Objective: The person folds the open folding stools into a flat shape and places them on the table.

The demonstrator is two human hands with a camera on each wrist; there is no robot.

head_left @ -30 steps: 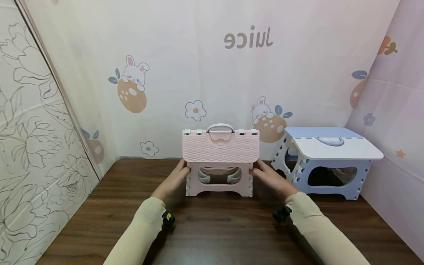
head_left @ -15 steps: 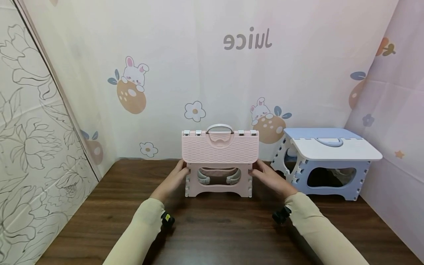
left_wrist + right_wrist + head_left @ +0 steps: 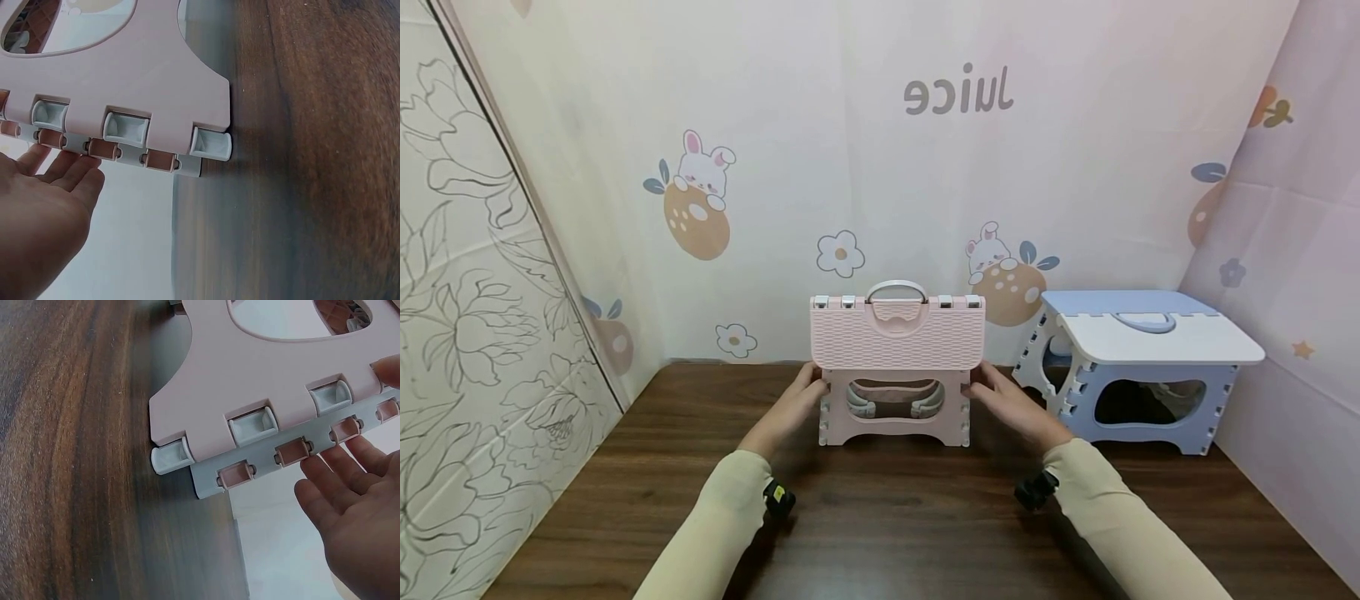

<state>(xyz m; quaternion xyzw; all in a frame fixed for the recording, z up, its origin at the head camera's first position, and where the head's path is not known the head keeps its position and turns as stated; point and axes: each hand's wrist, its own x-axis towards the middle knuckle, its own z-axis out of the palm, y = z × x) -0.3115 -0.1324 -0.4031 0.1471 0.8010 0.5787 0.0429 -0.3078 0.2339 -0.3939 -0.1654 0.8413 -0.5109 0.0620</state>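
A pink folding stool (image 3: 897,333) stands upright on the wooden table in the head view, its grey carry handle on top. Its ribbed front panel hangs over a leg panel with an oval opening, where grey parts show behind. My left hand (image 3: 786,412) holds the left side of the leg panel, and my right hand (image 3: 1018,408) holds the right side. In the left wrist view, the fingers (image 3: 72,169) touch the hinged edge; the thumb is hidden. The right wrist view shows the thumb (image 3: 389,370) on the front face and fingers along the grey hinged side.
A blue and white folding stool (image 3: 1150,367) stands unfolded at the right of the table. The brown wooden table (image 3: 895,525) reaches back to a printed curtain (image 3: 775,167). A flower-patterned panel (image 3: 467,333) borders the left side.
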